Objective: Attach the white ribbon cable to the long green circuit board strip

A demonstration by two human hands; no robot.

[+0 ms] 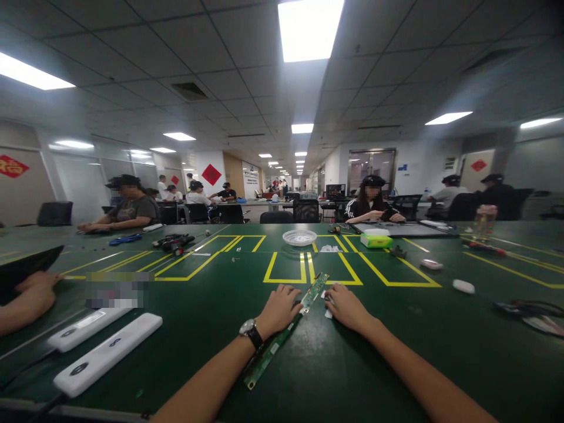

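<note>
A long, narrow green circuit board [274,349] lies diagonally on the green table in front of me. My left hand [278,310], with a watch at the wrist, rests at the board's left edge, thumb and fingers against it and partly covering its middle. To the right of the board, my right hand [346,305] has its fingers bent down over a small white piece [328,314], perhaps tissue or paper. Most of that piece is hidden under the fingers.
White power strips [110,352] lie at left, near another person's hand [33,299]. Yellow tape [284,281] marks the table [423,364]. Beyond are a white basket [299,237], a green packet [376,239], dark tools [174,242] and a seated person [372,202]. Cables [531,308] lie right.
</note>
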